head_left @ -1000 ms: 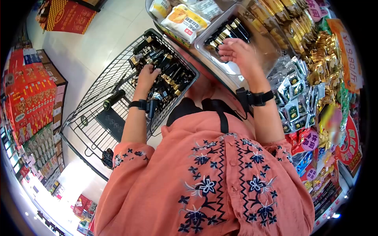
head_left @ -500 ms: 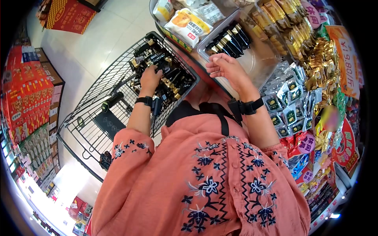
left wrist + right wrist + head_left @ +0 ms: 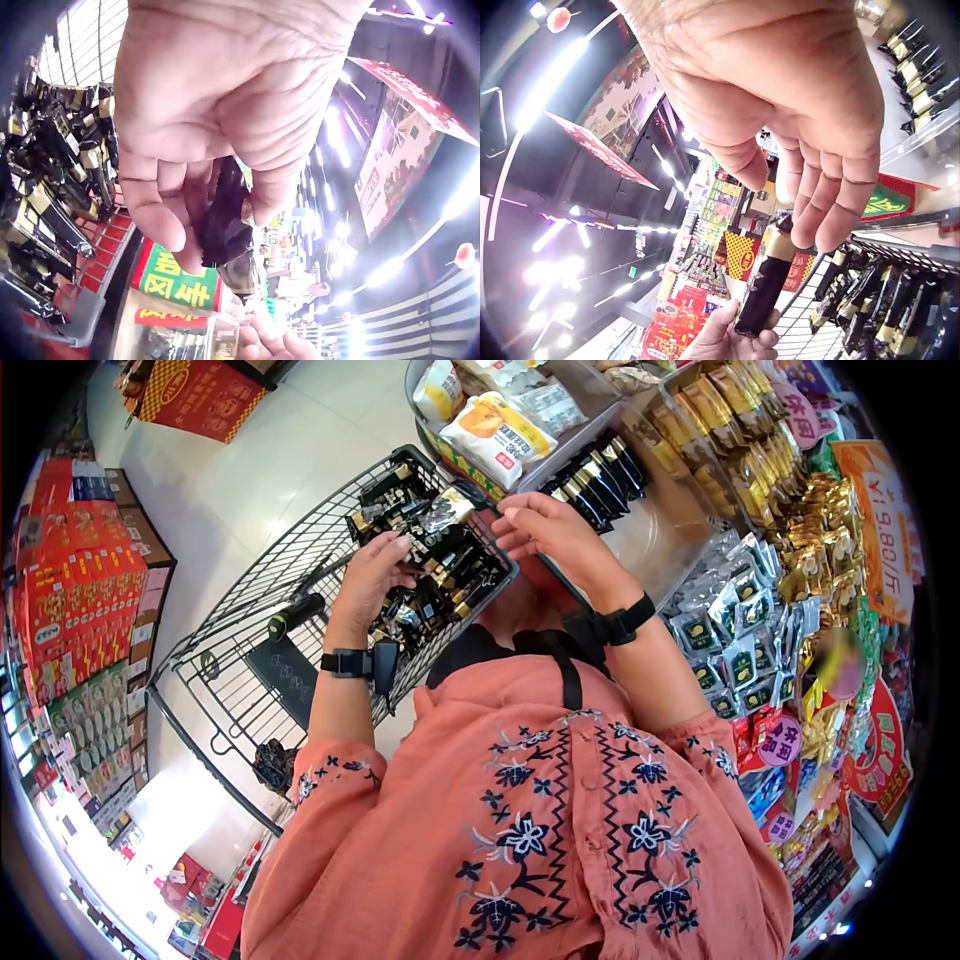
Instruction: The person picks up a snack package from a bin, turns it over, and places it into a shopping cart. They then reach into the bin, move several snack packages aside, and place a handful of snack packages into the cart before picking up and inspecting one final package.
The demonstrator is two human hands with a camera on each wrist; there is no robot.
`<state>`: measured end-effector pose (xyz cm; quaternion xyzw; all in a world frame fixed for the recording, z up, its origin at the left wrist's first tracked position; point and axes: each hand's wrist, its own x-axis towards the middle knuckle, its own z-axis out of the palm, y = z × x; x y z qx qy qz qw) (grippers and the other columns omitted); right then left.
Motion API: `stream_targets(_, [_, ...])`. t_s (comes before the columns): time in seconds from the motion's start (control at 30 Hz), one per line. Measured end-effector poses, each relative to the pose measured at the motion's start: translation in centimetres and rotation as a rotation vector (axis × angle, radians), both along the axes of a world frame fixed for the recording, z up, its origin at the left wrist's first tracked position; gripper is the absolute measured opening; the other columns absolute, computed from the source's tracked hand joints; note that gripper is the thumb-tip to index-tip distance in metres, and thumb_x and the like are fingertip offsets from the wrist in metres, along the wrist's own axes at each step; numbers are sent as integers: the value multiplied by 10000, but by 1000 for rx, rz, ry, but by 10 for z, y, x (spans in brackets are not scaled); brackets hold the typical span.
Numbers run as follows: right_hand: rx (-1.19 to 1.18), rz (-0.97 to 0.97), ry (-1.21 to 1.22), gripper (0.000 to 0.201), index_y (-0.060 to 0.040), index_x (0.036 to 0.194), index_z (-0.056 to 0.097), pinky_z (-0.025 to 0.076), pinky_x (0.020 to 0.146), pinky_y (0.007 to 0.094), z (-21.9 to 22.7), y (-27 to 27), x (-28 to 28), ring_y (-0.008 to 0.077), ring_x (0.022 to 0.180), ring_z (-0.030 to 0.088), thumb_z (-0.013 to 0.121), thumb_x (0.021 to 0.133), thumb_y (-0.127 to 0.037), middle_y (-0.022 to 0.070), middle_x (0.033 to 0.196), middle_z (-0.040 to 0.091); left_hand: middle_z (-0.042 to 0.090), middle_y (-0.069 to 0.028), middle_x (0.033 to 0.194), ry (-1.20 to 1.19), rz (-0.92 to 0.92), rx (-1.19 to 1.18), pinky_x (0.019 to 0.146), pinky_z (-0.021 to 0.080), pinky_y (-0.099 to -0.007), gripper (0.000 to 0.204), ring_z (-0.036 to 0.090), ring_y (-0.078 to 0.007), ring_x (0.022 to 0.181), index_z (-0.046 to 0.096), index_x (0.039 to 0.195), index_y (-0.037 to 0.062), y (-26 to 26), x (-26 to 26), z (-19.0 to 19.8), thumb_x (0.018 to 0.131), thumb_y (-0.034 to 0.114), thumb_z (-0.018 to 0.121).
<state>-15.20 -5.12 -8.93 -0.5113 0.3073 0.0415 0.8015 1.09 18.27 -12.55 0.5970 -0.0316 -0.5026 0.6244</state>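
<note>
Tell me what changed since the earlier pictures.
The left hand rose off the pile of shiny black and gold packets in the dark wire cart, and now grips one narrow black and gold packet. The right hand moved left, from the clear plastic bin toward the cart. The white and yellow printed bag and the row of packets in the bin stayed put.

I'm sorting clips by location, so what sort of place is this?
Probably a supermarket or snack shop: a wire shopping cart holds black-and-gold packets, and gold-wrapped packets lie heaped near an orange price sign.
</note>
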Motion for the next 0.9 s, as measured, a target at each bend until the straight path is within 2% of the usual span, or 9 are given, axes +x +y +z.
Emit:
stream_targets(0.17, [-35,-81,26,358,-9,1203,563,527,737,278,12,5,3,166,882,637,622,954,-260,88,1073,632,658,-42,977,36,-100,-62,620,514,-276,358,700,-207,825,565,1183,13,-6,-2,6,929,245,663])
stream_targets(0.3, [88,-60,-50,378,-10,1212,566,543,753,296,7,0,0,176,898,650,649,943,-263,82,1077,646,657,-34,965,49,-124,-85,618,521,-260,300,701,-192,838,573,1168,21,-20,-10,17,931,184,659])
stream_targets(0.43, [149,-84,-78,407,-36,1250,570,548,802,312,2,0,-5,171,950,650,686,920,-244,65,1108,653,626,-37,1005,60,-200,-178,714,565,-285,359,674,-169,893,537,1229,18,-42,-28,21,940,199,651])
stream_targets(0.47, [170,-111,-116,406,-40,1254,570,538,820,312,3,1,-9,167,976,641,688,916,-232,60,1114,651,664,-88,1055,93,-203,-224,739,584,-312,318,691,-212,930,511,1230,14,-50,-34,21,963,158,607])
stream_targets(0.57, [171,-167,-168,393,-46,1253,571,507,855,289,5,0,-15,134,1023,606,684,911,-200,36,1113,643,656,-101,1076,164,-226,-269,780,585,-344,325,679,-240,990,488,1240,17,-70,-49,20,967,154,598])
stream_targets(0.7, [46,-212,-76,429,-32,1253,567,496,802,257,9,-10,-29,109,950,597,688,905,-252,31,1069,637,657,-71,1078,-102,-392,-66,756,540,-280,330,651,-166,937,558,1206,25,-87,-50,24,992,275,578])
stream_targets(0.73, [23,-204,-55,442,-27,1252,566,494,789,256,10,-15,-34,110,935,598,690,904,-269,32,1060,638,656,-52,1076,-175,-382,-86,735,513,-256,357,631,-130,902,586,1195,28,-94,-48,26,992,322,577])
stream_targets(0.83, [-54,-179,-14,475,-36,1255,568,491,739,263,9,-21,-44,112,895,602,684,909,-340,29,1035,643,653,-57,1081,-390,-326,-79,711,490,-242,411,628,-122,912,566,1245,16,-114,-34,37,974,323,607])
stream_targets(0.9, [-85,-125,32,471,-49,1255,572,493,734,267,18,-29,-51,115,899,603,683,910,-351,27,1035,643,634,-42,1030,-470,-360,-106,666,463,-219,483,603,-95,847,534,1320,-4,-129,-23,47,966,314,617])
